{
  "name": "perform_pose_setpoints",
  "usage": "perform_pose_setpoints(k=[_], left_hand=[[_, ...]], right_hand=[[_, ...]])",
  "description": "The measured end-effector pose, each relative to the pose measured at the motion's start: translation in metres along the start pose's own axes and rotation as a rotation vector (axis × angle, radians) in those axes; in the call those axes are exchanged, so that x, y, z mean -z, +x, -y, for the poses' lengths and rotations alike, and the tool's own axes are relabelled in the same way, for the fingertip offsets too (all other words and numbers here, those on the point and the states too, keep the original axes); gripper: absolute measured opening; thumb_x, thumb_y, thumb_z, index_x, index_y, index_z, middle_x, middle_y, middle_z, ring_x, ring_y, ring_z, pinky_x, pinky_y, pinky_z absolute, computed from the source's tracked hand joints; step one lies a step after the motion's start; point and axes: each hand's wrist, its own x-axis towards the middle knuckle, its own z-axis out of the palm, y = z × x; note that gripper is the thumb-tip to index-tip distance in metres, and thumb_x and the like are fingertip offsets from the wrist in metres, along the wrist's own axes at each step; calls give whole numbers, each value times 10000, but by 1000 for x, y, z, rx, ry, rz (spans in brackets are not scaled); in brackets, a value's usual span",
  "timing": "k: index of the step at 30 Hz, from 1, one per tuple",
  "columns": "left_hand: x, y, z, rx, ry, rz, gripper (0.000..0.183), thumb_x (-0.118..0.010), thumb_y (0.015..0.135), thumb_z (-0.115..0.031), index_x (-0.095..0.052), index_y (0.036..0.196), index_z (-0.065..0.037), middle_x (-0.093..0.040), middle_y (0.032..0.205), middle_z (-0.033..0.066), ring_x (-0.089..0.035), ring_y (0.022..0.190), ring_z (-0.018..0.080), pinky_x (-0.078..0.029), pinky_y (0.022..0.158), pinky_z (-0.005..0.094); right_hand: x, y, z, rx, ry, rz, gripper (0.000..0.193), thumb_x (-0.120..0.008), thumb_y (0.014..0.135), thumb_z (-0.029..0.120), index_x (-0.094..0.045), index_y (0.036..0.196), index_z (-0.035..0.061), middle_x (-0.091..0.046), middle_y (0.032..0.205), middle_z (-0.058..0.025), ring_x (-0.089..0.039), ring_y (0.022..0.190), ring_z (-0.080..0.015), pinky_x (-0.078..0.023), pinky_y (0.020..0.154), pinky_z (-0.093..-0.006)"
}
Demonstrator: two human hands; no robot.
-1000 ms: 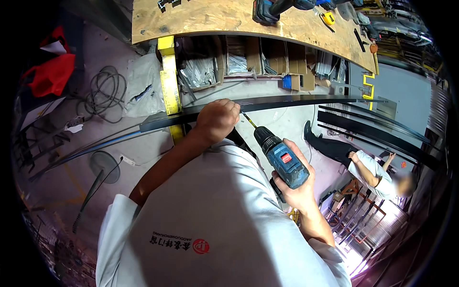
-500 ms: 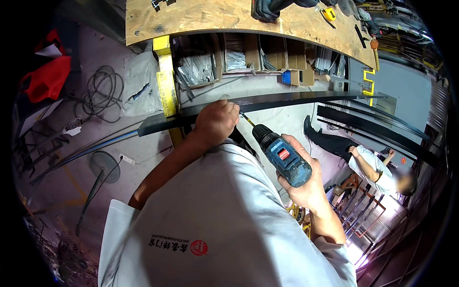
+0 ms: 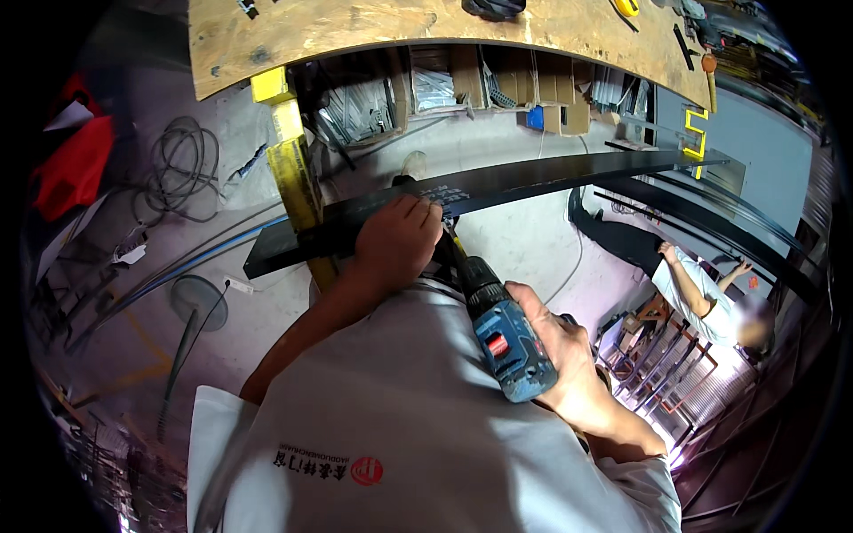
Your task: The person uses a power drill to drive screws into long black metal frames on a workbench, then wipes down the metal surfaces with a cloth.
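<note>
Right fingers (image 3: 530, 305) grasp a scuffed drill (image 3: 513, 355), left fingers (image 3: 423, 211) clench against a flat bar (image 3: 555, 175)

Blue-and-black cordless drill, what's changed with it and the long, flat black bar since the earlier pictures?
The blue-and-black cordless drill has swung left and down in the picture. The long, flat black bar slants more, left end lower, right end higher, showing more of its broad face. The view shifted too. Nothing was grasped or released: the right hand still holds the drill, the left hand still touches the bar.
</note>
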Motion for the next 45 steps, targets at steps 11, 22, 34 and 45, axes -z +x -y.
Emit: perform_pose_setpoints(k=[11,22,34,45], left_hand=[[1,5,3,-81,17,-34,286,-764,829,-96,-671,1041,72,-699,973,198,-671,883,327,-572,843,416],[0,4,1,-60,30,-29,318,-773,837,-119,-666,1078,57,-697,1008,191,-669,908,335,-574,869,421],[1,3,1,-56,21,-17,321,-764,840,-119,-669,1086,63,-698,1011,191,-669,914,336,-570,886,427],[2,6,3,-42,13,-3,283,-732,870,-115,-675,1075,71,-701,1003,207,-674,894,352,-582,850,439]], right_hand=[[15,8,-14,148,-177,82,726,-802,762,0,-525,1433,3,-737,924,-155,-751,765,-270,-606,709,-361],[9,14,-26,318,-175,2,812,-694,732,-33,-467,1511,-45,-631,816,-137,-657,647,-271,-550,603,-402],[8,15,-24,319,-202,-14,740,-661,761,-72,-510,1484,-26,-639,842,-136,-657,642,-265,-554,573,-386],[16,31,-26,374,-290,13,708,-687,791,-1,-522,1479,-17,-636,824,-109,-636,595,-254,-533,532,-377]])
